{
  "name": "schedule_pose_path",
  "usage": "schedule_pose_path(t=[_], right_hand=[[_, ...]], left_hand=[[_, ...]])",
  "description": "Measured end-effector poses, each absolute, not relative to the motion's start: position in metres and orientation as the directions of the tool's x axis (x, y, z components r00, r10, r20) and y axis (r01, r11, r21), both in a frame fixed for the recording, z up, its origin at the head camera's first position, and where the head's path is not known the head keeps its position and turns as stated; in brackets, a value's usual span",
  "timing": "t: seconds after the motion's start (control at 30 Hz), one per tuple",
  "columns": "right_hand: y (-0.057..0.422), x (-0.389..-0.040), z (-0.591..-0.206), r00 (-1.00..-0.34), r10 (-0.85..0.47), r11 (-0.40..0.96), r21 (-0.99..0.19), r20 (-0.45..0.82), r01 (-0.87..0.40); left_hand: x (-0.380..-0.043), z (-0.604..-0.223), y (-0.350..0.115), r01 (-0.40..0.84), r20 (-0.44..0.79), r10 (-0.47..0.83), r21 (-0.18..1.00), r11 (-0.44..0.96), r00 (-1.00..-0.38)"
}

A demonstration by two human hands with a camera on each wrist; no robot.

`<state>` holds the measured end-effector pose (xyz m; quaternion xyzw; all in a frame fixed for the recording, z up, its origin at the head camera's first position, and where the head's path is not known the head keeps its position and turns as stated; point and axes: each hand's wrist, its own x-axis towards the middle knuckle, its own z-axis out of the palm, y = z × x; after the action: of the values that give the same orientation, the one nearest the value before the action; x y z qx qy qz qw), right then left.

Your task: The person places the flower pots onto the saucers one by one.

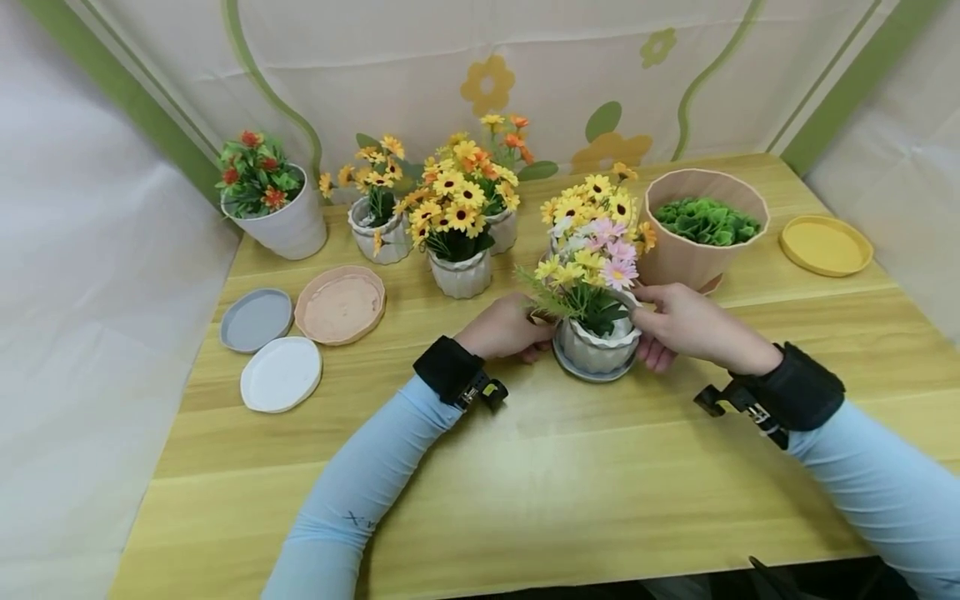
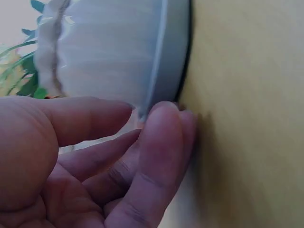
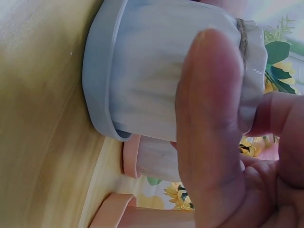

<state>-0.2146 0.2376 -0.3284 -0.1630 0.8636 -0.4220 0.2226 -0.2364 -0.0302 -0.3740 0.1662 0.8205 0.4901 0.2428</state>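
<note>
A white flowerpot [image 1: 596,350] with pink and yellow flowers [image 1: 600,258] stands upright in a grey-blue saucer [image 1: 588,373] on the table, right of centre. My right hand [image 1: 693,329] grips the pot from its right; in the right wrist view one finger [image 3: 209,109] lies along the pot's side [image 3: 147,71], with the thumb at the wavy rim. On the other side, my left hand [image 1: 506,329] is low by the table. In the left wrist view, its thumb and curled fingers [image 2: 161,137] pinch the edge of the saucer [image 2: 171,52].
Behind the pot stands another with yellow flowers [image 1: 596,196], beside a large pink pot [image 1: 705,187] of green leaves. Several flowerpots [image 1: 461,275] line the back. Grey [image 1: 257,321], pink [image 1: 341,304] and white [image 1: 281,375] saucers lie left, a yellow saucer [image 1: 827,246] right.
</note>
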Motion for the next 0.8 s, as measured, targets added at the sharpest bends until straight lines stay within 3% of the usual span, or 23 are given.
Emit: schedule_pose_path(t=[0.2,0.43,0.63,0.8], right_hand=[[0.239,-0.214,-0.33,-0.853,-0.461,0.58,-0.811,-0.246,-0.08],[0.244,-0.215,-0.331,-0.853,-0.461,0.562,-0.824,-0.244,-0.067],[0.246,-0.216,-0.333,-0.846,-0.472,0.558,-0.827,-0.246,-0.072],[0.245,-0.216,-0.333,-0.839,-0.481,0.569,-0.819,-0.255,-0.077]], left_hand=[[-0.229,-0.352,-0.065,0.106,-0.227,0.455,0.796,0.597,-0.861],[-0.208,-0.313,-0.156,0.093,-0.179,0.306,0.708,0.7,-0.935],[-0.181,-0.298,-0.248,-0.023,-0.153,0.077,0.565,0.825,-0.985],[-0.147,-0.302,-0.315,-0.176,-0.145,-0.125,0.422,0.889,-0.981]])
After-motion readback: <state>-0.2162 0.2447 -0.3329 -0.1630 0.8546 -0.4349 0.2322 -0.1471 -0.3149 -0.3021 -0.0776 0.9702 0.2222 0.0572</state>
